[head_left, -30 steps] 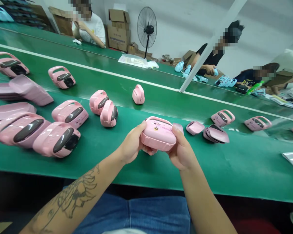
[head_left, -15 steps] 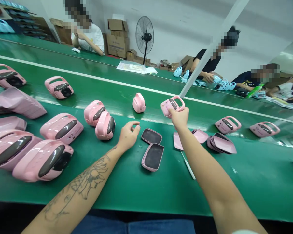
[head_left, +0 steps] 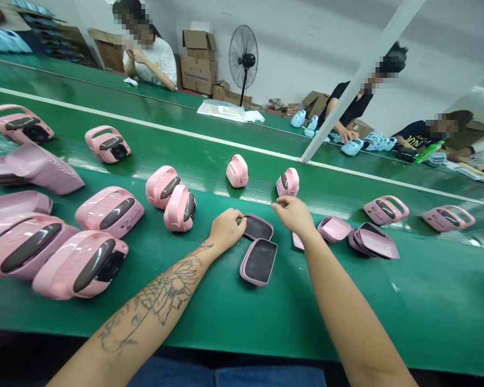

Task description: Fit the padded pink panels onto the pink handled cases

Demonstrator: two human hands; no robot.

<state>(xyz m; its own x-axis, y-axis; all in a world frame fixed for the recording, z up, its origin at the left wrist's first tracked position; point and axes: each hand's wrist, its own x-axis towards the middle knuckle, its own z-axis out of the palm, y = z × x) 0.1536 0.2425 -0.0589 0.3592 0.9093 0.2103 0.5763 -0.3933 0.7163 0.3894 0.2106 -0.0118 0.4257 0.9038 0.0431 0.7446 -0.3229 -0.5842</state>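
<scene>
The pink handled casing (head_left: 287, 183) stands on the green tabletop (head_left: 201, 161) just beyond the right hand (head_left: 295, 216), whose fingers curl loosely, released. The left hand (head_left: 227, 230) has its fingertips at a dark-faced pink panel's edge (head_left: 258, 227) — whether pinching it, I cannot tell.

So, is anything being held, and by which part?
The right hand holds nothing visible; the left hand is at the left edge of the farther dark-faced panel, grip unclear.

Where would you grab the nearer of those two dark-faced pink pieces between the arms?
Probably by the left and right edges of the nearer piece, pinched from above: it lies flat, dark face up, while the farther piece sits close to its far end.
</scene>
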